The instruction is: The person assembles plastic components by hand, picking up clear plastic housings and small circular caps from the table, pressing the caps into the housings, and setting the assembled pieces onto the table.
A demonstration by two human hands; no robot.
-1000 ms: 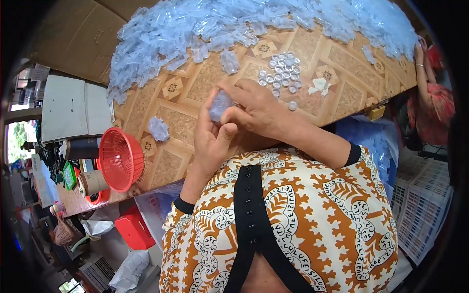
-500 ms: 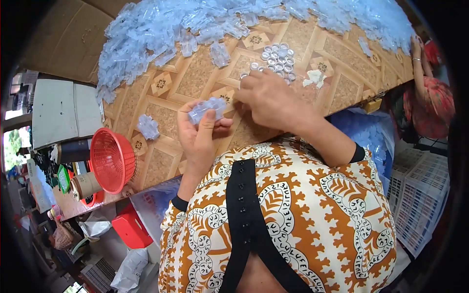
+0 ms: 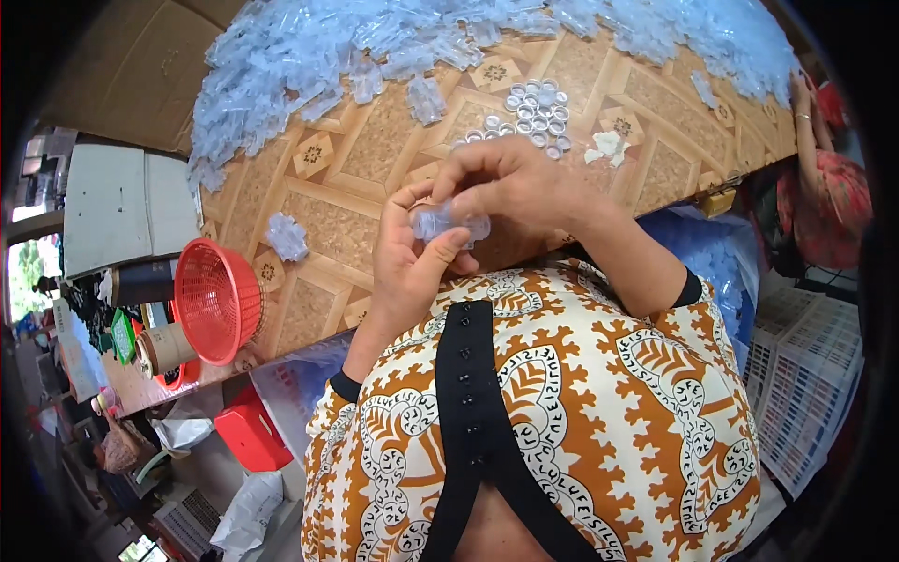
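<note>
- Held at the desk's [image 3: 375,197] near edge: a small clear plastic piece [image 3: 449,223], pinched between left hand [image 3: 412,267] and right hand [image 3: 510,187], both closed on it.
- Sat at the left corner: a red mesh basket [image 3: 217,300].
- Lay just beyond it: a lone clear clump [image 3: 286,236].
- Clustered past the hands: small clear round caps [image 3: 536,114].
- Heaped along the far edge: pale blue plastic parts [image 3: 375,47].

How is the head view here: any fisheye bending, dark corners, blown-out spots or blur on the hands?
Head view: strong fisheye, the table edge bows and the corners go black. Daylight is even, but the far left window area is washed out. The hands and the clear plastic piece they hold look fairly sharp; the plastic heap melts into a pale mass.
</note>
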